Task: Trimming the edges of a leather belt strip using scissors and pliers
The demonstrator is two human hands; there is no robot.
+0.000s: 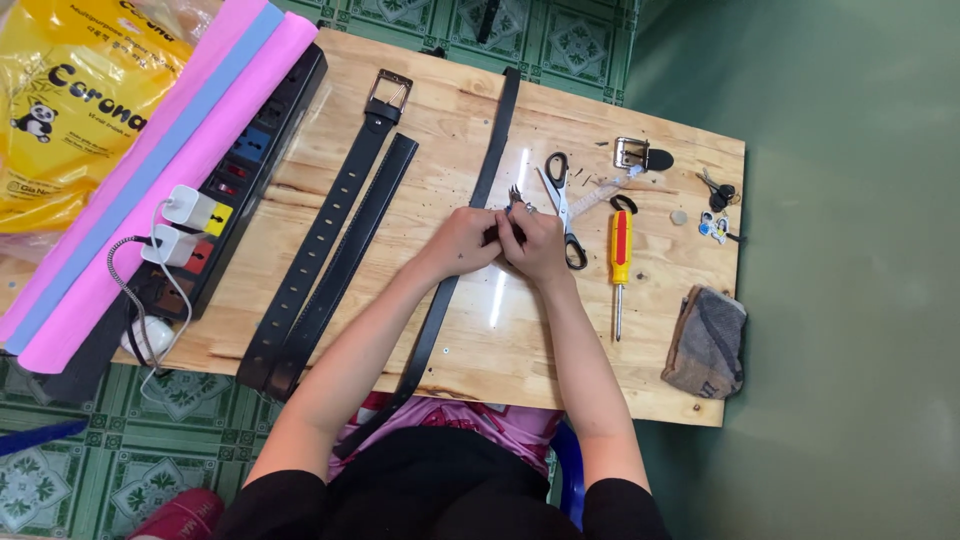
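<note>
Working a black belt on the table

I'm pinching the belt [470, 210] with both my left hand [462, 241] and right hand [535, 243]; scissors [563, 205] lying at three o'clock.

scissors [562, 205] left of screwdriver [621, 255], on table [560, 360]

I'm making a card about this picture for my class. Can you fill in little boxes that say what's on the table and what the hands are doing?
Place: wooden table over a green tiled floor
Left hand: gripping the long black belt strap
Right hand: on the same strap, fingers around a small metal tool
Right of hands: scissors, red and yellow screwdriver, loose buckle, keys, folded grey cloth
Left of hands: two more black belts, power strip, pink and blue rolls
</note>
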